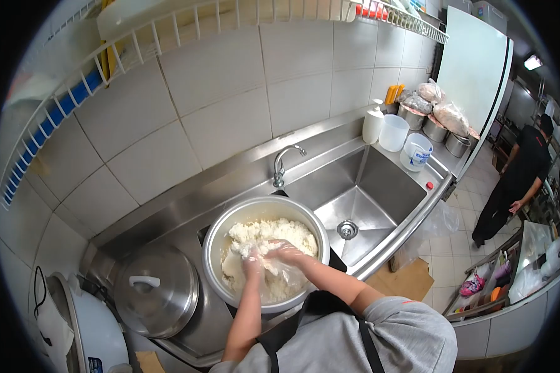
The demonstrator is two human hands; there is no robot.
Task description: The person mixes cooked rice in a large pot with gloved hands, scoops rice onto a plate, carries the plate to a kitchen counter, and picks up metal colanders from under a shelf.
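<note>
A large round metal pot (322,233) sits on the steel counter, with white cooked rice (286,230) inside. Both of my hands are down in it, in what look like clear plastic gloves. My left hand (253,266) is curled at a clump of rice near the middle of the pot. From the right, my right hand (284,252) reaches in, its fingers bent around rice close to the left hand. Loose glove plastic and rice partly hide the fingertips.
Left of the pot lies a domed metal lid (155,292), beside a large cooker (93,323). On the right are a sink (354,199) and faucet (280,168). Plastic containers (393,132) and bagged food (451,118) stand beyond. A wire shelf (168,34) hangs overhead; a person (522,174) stands far right.
</note>
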